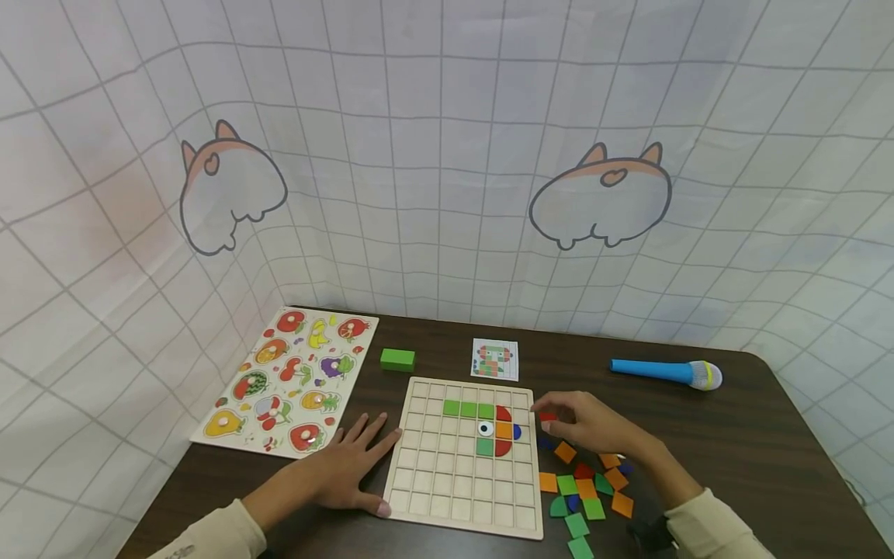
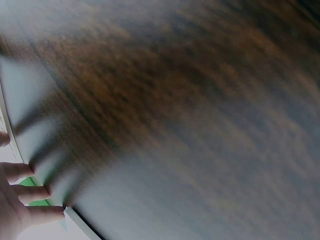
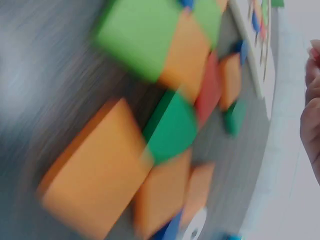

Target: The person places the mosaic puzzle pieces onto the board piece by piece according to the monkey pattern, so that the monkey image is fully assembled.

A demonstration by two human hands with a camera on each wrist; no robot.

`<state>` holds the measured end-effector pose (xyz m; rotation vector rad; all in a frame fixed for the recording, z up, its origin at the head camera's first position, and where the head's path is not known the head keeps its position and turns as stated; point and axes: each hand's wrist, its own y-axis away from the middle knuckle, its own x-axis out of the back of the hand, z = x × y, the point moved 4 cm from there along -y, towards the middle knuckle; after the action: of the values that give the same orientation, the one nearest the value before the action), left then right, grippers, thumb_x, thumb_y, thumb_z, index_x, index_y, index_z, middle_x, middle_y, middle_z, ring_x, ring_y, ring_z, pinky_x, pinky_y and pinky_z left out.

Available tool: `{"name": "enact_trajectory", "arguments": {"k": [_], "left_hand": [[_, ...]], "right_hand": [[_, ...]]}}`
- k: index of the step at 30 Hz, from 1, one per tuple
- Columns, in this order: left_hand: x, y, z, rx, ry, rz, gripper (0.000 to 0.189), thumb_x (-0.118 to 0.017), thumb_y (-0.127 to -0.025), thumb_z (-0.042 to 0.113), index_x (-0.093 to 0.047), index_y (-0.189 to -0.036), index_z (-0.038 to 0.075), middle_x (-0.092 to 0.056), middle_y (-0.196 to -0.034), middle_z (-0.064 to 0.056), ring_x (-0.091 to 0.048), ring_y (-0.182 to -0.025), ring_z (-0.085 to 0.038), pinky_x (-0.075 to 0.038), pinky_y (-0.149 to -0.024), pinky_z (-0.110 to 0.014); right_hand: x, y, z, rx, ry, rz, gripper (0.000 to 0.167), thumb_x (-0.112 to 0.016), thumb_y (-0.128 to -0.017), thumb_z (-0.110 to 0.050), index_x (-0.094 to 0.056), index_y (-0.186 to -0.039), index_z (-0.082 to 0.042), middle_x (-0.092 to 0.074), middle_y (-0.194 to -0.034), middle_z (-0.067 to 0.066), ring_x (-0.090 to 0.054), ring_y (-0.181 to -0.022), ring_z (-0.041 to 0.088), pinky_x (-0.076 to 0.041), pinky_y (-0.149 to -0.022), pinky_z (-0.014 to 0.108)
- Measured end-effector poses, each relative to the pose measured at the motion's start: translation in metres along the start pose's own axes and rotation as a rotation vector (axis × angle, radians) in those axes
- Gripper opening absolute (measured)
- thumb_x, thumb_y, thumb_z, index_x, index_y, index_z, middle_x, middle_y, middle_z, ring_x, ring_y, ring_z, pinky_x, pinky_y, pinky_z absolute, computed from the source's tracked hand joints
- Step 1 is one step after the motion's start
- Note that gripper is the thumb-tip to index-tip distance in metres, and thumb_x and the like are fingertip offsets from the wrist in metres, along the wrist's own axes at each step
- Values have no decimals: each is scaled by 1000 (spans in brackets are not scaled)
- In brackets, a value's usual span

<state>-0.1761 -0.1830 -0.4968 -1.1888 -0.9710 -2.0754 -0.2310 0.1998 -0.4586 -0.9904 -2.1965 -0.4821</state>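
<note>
A wooden grid board point(image 1: 433, 481) lies in front of me, with green squares point(image 1: 469, 409), red quarter or half rounds point(image 1: 503, 448), an orange square point(image 1: 504, 430), a blue half round and an eye piece point(image 1: 485, 428) set in its upper part. My left hand point(image 1: 352, 466) rests spread beside the board's left edge, thumb and a fingertip at the rim. Just off the board's right edge, my right hand point(image 1: 587, 421) has thumb and forefinger curled around a red piece point(image 1: 547, 417). In the right wrist view red shows at the fingertips; its exact shape is hidden.
Loose coloured pieces point(image 1: 585, 489) lie scattered right of the board. A pattern card point(image 1: 495, 359) and a green block point(image 1: 397, 359) lie behind it. A fruit puzzle board point(image 1: 279, 388) is at left, a blue toy microphone point(image 1: 663, 373) at back right. Curtains enclose the table point(image 1: 754, 435).
</note>
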Motion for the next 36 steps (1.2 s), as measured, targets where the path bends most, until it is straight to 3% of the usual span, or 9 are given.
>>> {"name": "enact_trajectory", "arguments": {"k": [9, 14, 22, 29, 36], "left_hand": [[-2, 2, -2, -10, 0, 5, 109, -59, -81, 80, -17, -163, 21, -10, -168, -18, -11, -151, -51, -24, -110, -73], [-3, 0, -3, -2, -6, 3, 110, -56, -80, 82, -16, -163, 23, -9, -169, -17, -11, -152, -50, -24, -111, -73], [-2, 0, -3, 4, -16, -4, 110, -55, -79, 83, -16, -163, 23, -8, -169, -16, -10, -152, -49, -24, -111, -72], [-1, 0, -3, 6, -18, -4, 110, -56, -79, 83, -17, -163, 22, -10, -169, -16, -11, -152, -50, -25, -111, -73], [-1, 0, -2, 10, -18, -5, 110, -56, -79, 82, -17, -163, 23, -10, -169, -16, -11, -151, -51, -25, -111, -72]], "right_hand": [[-19, -48, -31, 81, -21, 15, 26, -70, -96, -28, -69, -112, -7, -59, -87, -4, -51, -68, 8, -45, -59, 23], [-30, -66, -37, 99, -59, 9, 26, -71, -96, -25, -69, -113, -5, -61, -88, -1, -52, -67, 10, -45, -60, 23], [-45, -91, -47, 53, -116, 4, 26, -71, -95, -20, -69, -116, -3, -64, -96, 5, -59, -63, 12, -51, -59, 26], [-60, -117, -49, -58, -119, 64, 22, -76, -91, -18, -69, -108, -6, -66, -89, 2, -58, -74, 15, -48, -64, 28], [-75, -137, -48, -120, -131, 113, 21, -81, -86, -18, -72, -101, -6, -67, -82, 3, -56, -69, 14, -46, -61, 28]]}}
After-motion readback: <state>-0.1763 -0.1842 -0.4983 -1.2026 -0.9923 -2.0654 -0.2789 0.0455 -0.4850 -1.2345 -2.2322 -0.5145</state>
